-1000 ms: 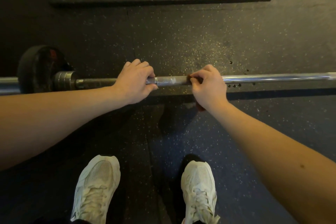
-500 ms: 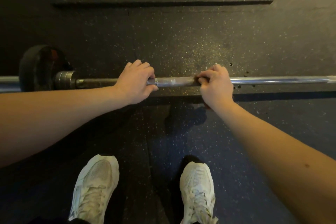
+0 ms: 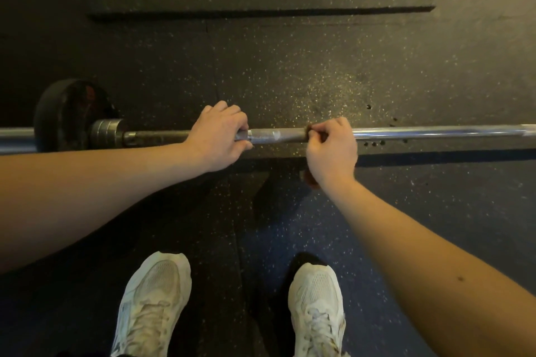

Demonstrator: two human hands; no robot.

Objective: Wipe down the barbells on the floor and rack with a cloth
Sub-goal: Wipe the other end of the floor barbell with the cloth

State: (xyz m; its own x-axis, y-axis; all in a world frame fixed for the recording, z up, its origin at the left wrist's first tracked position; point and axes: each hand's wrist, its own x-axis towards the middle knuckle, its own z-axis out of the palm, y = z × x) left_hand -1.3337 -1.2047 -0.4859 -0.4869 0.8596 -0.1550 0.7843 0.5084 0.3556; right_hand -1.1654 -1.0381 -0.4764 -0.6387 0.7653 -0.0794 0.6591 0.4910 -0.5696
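Rubber floor (image 3: 290, 66) below: left hand (image 3: 217, 138) grips barbell (image 3: 269, 136), right hand (image 3: 332, 149) pinches cloth (image 3: 309, 178).

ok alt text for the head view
A person's left hand grips a barbell on a dark speckled floor while the right hand holds a brown cloth against the bar. A black plate sits at left, white shoes below.

Left hand (image 3: 217, 136): knuckles up, fingers curled over the barbell (image 3: 269, 136) shaft, thumb tucked along the near side.
Right hand (image 3: 332, 151): near the left but apart from it, fingers curled, pinching a brown cloth (image 3: 309, 179) round the same shaft.
Arms: both bare, stretched forward and down, drawing closer together toward the hands.
Wrists: left straight; right bent slightly inward.
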